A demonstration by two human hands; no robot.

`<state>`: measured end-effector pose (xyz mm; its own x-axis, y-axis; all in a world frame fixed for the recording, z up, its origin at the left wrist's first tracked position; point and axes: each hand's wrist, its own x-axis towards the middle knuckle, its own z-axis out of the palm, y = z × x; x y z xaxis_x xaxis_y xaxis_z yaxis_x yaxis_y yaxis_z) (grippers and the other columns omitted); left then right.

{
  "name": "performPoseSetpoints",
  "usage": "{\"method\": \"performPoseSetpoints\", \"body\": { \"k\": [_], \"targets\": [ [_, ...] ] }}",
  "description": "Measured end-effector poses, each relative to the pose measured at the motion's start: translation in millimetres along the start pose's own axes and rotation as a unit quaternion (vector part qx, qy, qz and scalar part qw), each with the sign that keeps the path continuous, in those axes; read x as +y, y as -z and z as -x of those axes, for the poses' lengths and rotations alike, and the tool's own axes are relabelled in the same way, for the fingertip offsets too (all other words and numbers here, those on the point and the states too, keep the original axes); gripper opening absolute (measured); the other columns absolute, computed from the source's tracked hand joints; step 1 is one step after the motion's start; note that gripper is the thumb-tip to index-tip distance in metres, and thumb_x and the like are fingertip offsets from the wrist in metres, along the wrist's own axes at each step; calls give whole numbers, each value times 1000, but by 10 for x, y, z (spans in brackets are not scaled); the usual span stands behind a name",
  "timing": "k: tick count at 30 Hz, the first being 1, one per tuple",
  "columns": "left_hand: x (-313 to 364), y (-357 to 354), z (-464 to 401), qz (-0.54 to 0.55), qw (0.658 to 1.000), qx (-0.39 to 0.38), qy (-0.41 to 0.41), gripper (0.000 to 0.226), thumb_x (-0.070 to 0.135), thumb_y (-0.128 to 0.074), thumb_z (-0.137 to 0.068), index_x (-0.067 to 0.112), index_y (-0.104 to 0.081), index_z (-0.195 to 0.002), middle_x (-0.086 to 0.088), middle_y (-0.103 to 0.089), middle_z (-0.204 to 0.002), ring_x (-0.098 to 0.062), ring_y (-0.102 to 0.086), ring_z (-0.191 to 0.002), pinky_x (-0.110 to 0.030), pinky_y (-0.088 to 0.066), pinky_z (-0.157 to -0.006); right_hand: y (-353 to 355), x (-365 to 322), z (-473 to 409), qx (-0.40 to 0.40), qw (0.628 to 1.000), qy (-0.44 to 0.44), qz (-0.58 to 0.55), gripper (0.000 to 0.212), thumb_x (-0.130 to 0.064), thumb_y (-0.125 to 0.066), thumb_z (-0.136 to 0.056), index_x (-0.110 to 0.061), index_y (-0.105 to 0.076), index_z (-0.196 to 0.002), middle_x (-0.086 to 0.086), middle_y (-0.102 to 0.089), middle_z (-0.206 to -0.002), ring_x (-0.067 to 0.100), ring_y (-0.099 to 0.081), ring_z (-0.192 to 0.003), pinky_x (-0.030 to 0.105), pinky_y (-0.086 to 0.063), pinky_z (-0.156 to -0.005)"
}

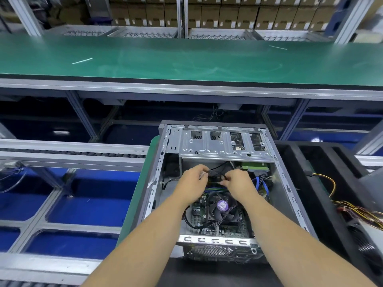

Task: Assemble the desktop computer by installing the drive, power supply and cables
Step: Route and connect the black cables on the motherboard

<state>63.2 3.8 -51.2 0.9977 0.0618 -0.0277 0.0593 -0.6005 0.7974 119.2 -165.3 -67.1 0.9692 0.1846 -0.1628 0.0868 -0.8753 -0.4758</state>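
Head view: open case lies on its side on a green mat, front end away from the camera, drive cage across the far end. Both hands are inside, just below the cage and above the board. Left hand: fingers curled, pinching a thin black cable with a pale connector showing at the fingertips. Right hand: fingers curled, gripping the same black cable bundle close beside the left hand; hands nearly touching. Can't tell which header or socket the connector is at, the hands cover it. CPU fan with purple hub label sits near the wrists, mid-board. Drive, green board edge visible, sits under the cage on the right side; blue data cable hangs from it along the right wall. Power supply is outside the case, to the right in a black foam tray, with its yellow/red/black wire loom lying loose over the foam. Beyond the case: roller conveyor rail on the left, long green worktop further back, stacked cardboard boxes behind that.
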Motion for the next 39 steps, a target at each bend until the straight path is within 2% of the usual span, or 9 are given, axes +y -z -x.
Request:
{"method": "performPoseSetpoints", "body": {
  "k": [3,6,10,15,19,24,29,33,39],
  "targets": [
    [-36,-27,-45,14,999,40,13,25,18,-46,-104,16,-60,-125,-4,-66,-105,-14,-57,-79,-21,-42,-63,-37,5,6,-9,1000,2,-10,30,-19,-70,-91,-13,-54,-66,0,-50,-62,14,-44,-56,26,-34,-51],
    [-70,-47,-86,27,998,59,26,23,18,-44,-104,16,-60,-120,-2,-66,-93,-15,-57,-70,-27,-46,-62,-60,43,26,-32,999,18,-32,5,-12,-64,-95,-14,-63,-90,2,-59,-79,18,-55,-70,27,-44,-60],
    [-88,-93,-92,12,999,45,28,23,20,-44,-104,18,-58,-123,5,-64,-90,-12,-57,-70,-29,-48,-63,-96,80,-14,-52,998,4,-17,9,-11,-51,-100,-13,-56,-107,9,-61,-99,25,-58,-87,35,-48,-74],
    [-111,-101,-87,-12,999,16,44,32,17,-40,-105,17,-50,-136,-9,-63,-123,-27,-63,-99,-31,-48,-73,-147,64,-55,-39,999,-2,25,11,-11,-50,-100,-14,-51,-110,3,-56,-90,26,-53,-86,35,-47,-71],
    [-93,-88,-84,-6,999,27,45,30,16,-38,-105,16,-49,-132,-11,-66,-114,-31,-63,-95,-38,-52,-75,-166,102,-52,18,993,23,119,6,-22,-44,-103,-20,-40,-100,13,-64,-93,32,-45,-84,44,-39,-80],
    [-106,-72,-91,-8,998,32,59,25,17,-39,-104,16,-49,-127,-11,-66,-99,-30,-63,-82,-43,-54,-70,-151,105,-179,-55,995,2,83,9,-28,-43,-104,-19,-45,-104,7,-59,-94,33,-53,-93,55,-29,-101],
    [-115,-56,-96,-19,997,38,66,24,18,-41,-104,16,-50,-126,-10,-65,-105,-29,-62,-87,-42,-55,-74,-131,73,-249,-103,993,12,49,23,-26,-40,-106,-22,-38,-84,-9,-50,-85,25,-48,-90,52,-39,-97],
    [-123,-74,-84,-26,997,14,65,24,19,-41,-104,18,-49,-127,-8,-64,-110,-29,-62,-93,-45,-55,-81,-100,105,-296,-147,986,9,72,8,-18,-37,-106,-16,-41,-98,5,-62,-122,27,-50,-97,54,-40,-101],
    [-141,-74,-81,-29,997,12,69,25,18,-42,-104,17,-48,-128,-10,-64,-110,-31,-62,-92,-43,-54,-77,-171,177,-406,-133,990,21,51,23,-18,-38,-107,0,-45,-120,17,-57,-137,32,-58,-110,30,-38,-74]
  ]
}}
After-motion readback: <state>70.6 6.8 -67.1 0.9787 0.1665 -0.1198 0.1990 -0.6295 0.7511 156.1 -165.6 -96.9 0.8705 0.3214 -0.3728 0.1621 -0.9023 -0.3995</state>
